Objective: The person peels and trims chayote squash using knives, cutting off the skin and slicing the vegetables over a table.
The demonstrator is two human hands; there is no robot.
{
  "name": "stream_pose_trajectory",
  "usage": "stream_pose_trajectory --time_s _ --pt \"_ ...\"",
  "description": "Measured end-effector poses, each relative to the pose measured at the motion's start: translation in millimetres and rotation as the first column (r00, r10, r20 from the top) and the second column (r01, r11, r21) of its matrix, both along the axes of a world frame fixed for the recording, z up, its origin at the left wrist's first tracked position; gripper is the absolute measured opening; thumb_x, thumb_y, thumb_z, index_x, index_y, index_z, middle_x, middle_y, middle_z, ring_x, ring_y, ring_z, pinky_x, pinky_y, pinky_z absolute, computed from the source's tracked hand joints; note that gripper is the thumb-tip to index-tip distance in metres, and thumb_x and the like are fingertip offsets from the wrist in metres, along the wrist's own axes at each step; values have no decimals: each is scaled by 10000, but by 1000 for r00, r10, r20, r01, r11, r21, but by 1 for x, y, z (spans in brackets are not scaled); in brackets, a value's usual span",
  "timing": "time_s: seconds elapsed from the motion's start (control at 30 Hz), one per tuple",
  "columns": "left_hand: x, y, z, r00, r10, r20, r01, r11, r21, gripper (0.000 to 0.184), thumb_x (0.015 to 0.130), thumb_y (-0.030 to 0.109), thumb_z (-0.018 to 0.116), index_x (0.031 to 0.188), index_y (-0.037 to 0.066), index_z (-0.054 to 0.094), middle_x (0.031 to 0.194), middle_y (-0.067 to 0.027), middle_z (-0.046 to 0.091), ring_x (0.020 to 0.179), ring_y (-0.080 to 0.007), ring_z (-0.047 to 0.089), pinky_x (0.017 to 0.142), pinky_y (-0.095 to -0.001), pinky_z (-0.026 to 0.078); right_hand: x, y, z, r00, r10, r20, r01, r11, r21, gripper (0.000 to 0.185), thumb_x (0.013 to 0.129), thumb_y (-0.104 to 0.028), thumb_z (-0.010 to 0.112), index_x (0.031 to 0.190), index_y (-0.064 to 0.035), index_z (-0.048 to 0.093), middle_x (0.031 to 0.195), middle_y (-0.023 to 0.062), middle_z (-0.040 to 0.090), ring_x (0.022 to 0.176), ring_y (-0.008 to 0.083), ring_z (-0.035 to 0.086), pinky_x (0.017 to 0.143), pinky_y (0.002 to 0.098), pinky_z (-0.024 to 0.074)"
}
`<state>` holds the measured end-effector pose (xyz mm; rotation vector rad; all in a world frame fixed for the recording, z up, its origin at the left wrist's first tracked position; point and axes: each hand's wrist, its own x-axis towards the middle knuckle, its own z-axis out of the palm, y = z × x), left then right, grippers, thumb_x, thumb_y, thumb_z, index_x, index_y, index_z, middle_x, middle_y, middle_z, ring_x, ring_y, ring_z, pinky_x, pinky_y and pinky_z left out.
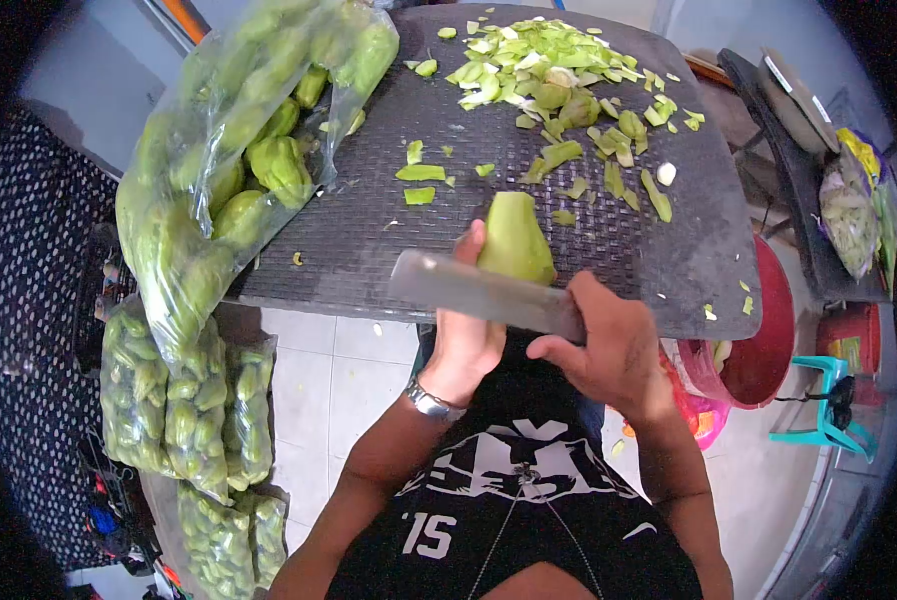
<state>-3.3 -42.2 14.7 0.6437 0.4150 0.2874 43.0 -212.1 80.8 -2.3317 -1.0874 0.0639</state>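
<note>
A partly peeled, pale green chayote (516,240) is held by my left hand (467,340) above the near edge of the dark woven-pattern table (359,255). My left thumb lies along its left side; the other fingers are mostly hidden. My right hand (614,345) is closed around the handle of a cleaver (474,288), whose broad blade points left and crosses in front of the chayote's lower end. Whether the blade touches the chayote I cannot tell. Loose green peelings (421,173) are scattered on the table beyond my hands.
A large heap of peelings (539,60) covers the table's far side. At the left lies an open clear plastic bag of chayotes (184,190), with several filled bags (197,400) below it. A red tub (764,330) and a teal stool (827,410) stand on the right.
</note>
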Motion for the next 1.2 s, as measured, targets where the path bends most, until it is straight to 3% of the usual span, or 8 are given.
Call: stream_pose_trajectory --time_s 0.07,0.2,0.4,0.5,0.9,1.07,1.2 --pt "-3 -2 16 989 -101 105 101 995 9 568 992 536 565 1331 81 581 1207 -113 675 1026 -293 696 893 -464 565 -6 2 -3 999 -10 49 11 1000 -19 694 808 -691 715 1027 -44 595 801 185 669 726 410 701 608 493 549" --pt "-2 -3 32 982 -156 107 162 986 -48 592 993 556 550 1354 87 561 1198 -104 669 991 -292 696 871 -438 576 -6 2 -2 999 12 48 -11 1000 -30 701 813 -695 704 1052 -44 601 818 167 683 723 393 708 615 489 562" --pt "-1 -3 21 997 -41 58 36 996 76 576 1012 580 518 1305 92 602 1129 -94 688 936 -237 692 818 -404 576 -6 2 -1 997 28 69 -24 997 -68 652 826 -679 701 995 -60 589 802 158 684 713 382 709 611 493 560" --pt "0 -2 21 998 -52 20 51 998 40 568 1021 587 500 1270 92 627 1093 -85 697 919 -212 686 810 -387 569 -3 3 -2 997 30 75 -25 998 -61 636 831 -676 698 974 -66 581 788 151 683 706 383 707 606 495 557" --pt "-2 1 19 997 -62 44 58 994 88 552 1012 525 554 1299 58 622 1128 -126 713 990 -244 697 886 -367 551 16 0 1 998 26 51 -22 997 -70 651 813 -694 709 897 -61 579 714 168 663 688 406 695 590 495 539" --pt "-8 13 20 985 -173 -10 174 984 39 551 1018 524 529 1304 60 610 1103 -135 709 981 -251 701 726 -406 589 33 -7 -5 1000 -15 23 17 996 -86 603 823 -609 755 854 -47 536 649 162 594 670 443 638 584 479 485" --pt "-5 17 20 978 -206 -10 206 978 20 567 1021 546 497 1307 69 604 1097 -130 702 942 -251 705 557 -409 587 34 -4 -1 999 -36 -40 29 986 -164 697 823 -738 669 913 -51 588 709 182 674 718 434 698 645 519 545"
